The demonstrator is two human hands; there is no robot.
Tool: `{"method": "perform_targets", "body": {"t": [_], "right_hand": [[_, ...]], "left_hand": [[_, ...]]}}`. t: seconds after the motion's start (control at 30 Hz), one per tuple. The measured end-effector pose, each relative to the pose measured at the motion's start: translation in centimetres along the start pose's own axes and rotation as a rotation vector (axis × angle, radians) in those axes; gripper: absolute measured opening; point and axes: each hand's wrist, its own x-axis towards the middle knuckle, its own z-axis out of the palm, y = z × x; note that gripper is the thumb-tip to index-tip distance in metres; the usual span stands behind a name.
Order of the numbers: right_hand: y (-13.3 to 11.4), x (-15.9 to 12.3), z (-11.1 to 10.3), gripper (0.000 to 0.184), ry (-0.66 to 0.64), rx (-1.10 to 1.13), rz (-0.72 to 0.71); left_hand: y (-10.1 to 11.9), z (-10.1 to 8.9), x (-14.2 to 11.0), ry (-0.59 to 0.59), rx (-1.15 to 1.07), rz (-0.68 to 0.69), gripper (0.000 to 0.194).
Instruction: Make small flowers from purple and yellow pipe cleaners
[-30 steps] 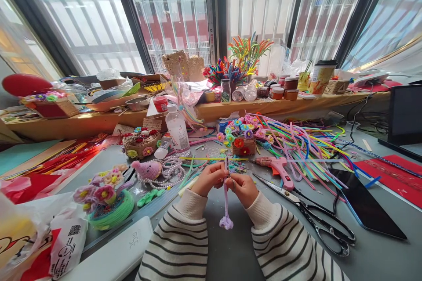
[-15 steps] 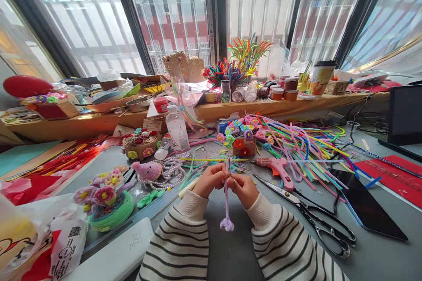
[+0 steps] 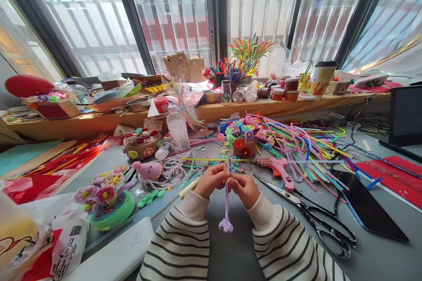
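Observation:
My left hand [image 3: 215,180] is closed in a pinch around the upper end of a light purple pipe cleaner [image 3: 227,202]. That stem hangs down between my wrists and ends in a small fuzzy purple flower head [image 3: 226,225]. Right beside it, my right hand [image 3: 244,188] is closed too, fingertips meeting those of the left. A slim pointed metal tool [image 3: 230,163], which looks like small scissors, sticks up from between the fingers, apparently in my right hand. The fingers hide its lower part and the top of the stem.
Large black-handled scissors [image 3: 310,213] and a pink glue gun [image 3: 278,171] lie at right, near a dark phone [image 3: 369,204]. Many pipe cleaners [image 3: 306,149] spread behind. To the left are a green flower pot [image 3: 114,213], a white power bank [image 3: 115,252] and a water bottle [image 3: 178,131].
Almost nothing differs. The purple flower head has swung slightly left and down, and the view has shifted very slightly. Both hands keep their pinch.

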Motion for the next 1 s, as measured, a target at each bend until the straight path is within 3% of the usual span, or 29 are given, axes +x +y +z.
{"method": "perform_targets", "body": {"t": [0.13, 1.0], "right_hand": [[-0.13, -0.04, 0.13, 0.06, -0.005, 0.102, -0.015], [0.76, 0.16, 0.32, 0.055, 0.011, 0.056, 0.068]], "left_hand": [[-0.25, -0.07, 0.19, -0.043, 0.008, -0.019, 0.02], [-0.13, -0.09, 0.13, -0.021, -0.04, -0.042, 0.017]]}}
